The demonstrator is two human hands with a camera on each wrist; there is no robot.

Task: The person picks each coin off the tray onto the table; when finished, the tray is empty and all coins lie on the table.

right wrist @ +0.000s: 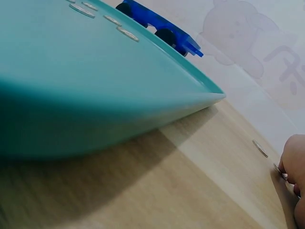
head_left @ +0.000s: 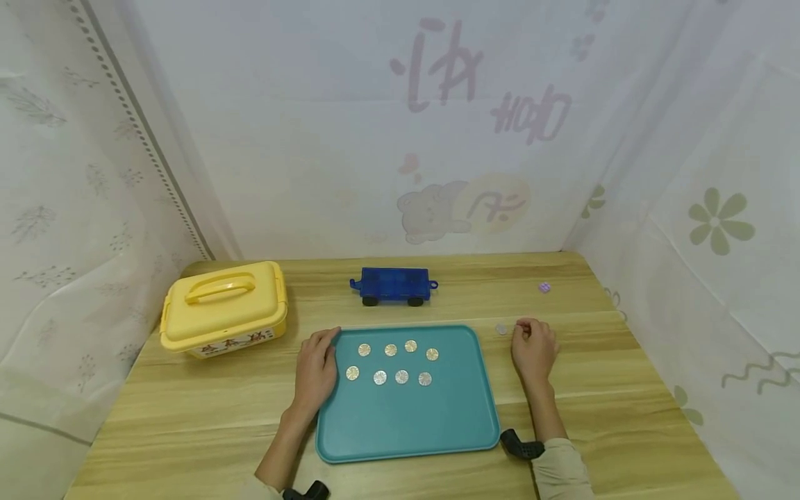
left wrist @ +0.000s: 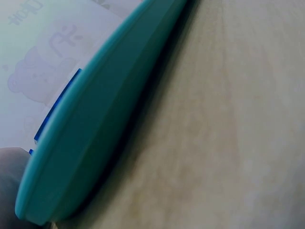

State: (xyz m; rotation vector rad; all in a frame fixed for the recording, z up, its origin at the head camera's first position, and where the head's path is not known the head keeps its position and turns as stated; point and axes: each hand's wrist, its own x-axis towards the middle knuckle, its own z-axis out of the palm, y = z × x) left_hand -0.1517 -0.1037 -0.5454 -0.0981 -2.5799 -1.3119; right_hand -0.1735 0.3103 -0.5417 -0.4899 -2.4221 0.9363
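- Resting flat on the left rim of the teal tray, your left hand lies with its fingers straight and relaxed.
- Eight silver coins lie in two rows on the tray, just right of those fingers.
- Your right hand sits on the worktop beside the tray, its fingers curled, pinching a coin at the tips.
- Another loose coin lies just left of them; a blue toy wagon stands beyond.
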